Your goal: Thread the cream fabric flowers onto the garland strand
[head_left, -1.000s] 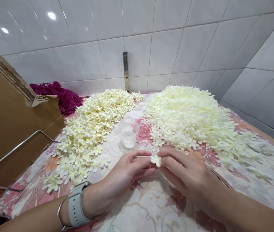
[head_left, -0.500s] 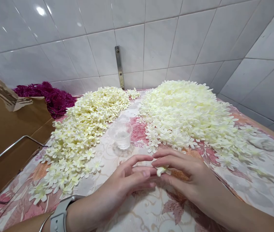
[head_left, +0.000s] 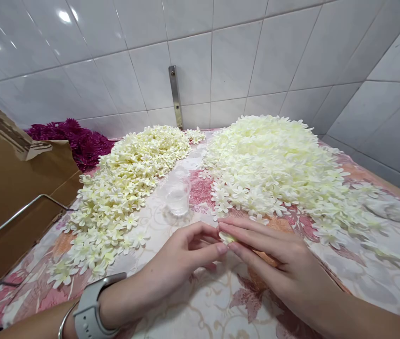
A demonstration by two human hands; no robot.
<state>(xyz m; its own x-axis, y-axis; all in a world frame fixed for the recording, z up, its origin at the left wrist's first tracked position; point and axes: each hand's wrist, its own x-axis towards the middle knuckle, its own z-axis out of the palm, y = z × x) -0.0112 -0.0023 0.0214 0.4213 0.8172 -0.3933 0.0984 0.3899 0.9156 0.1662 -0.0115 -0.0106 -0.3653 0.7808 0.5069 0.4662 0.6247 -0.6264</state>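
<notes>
Here, just before the cup (head_left: 178, 192), left hand (head_left: 182, 254) and right hand (head_left: 274, 259) pinch one flower (head_left: 226, 237); squeezing harder could crumple it.

**One head-worn view, tipped down and forward**

We're riding on the person's head, looking down over the table (head_left: 203, 301). It's close in: the left hand (head_left: 182, 256) and right hand (head_left: 274, 263) sit at the lower edge. Straight ahead stands the tiled wall (head_left: 221, 56), with its corner off to the right.
</notes>
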